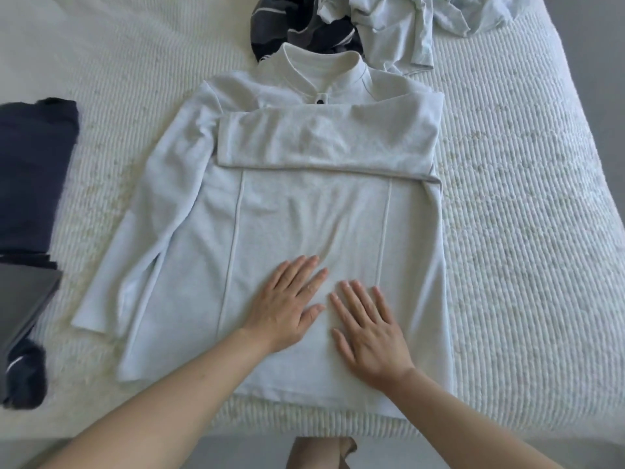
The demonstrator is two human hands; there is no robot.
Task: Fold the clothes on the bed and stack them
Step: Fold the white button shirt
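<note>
Pale grey top [304, 211] flat, collar pointing away; both hands' fingers [304, 275] straight, pressing hem.

pale grey sweater [304, 214], cream ribbed bedspread [524, 214], navy folded garment [30, 170], black-and-white patterned cloth [297, 25]

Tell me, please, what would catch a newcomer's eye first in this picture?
First, the pale long-sleeved top spread flat mid-bed, one sleeve already folded across its chest. The left hand and right hand press flat, side by side, on its lower front. Then the folded dark garments at the left edge and the unfolded heap beyond the collar.
</note>
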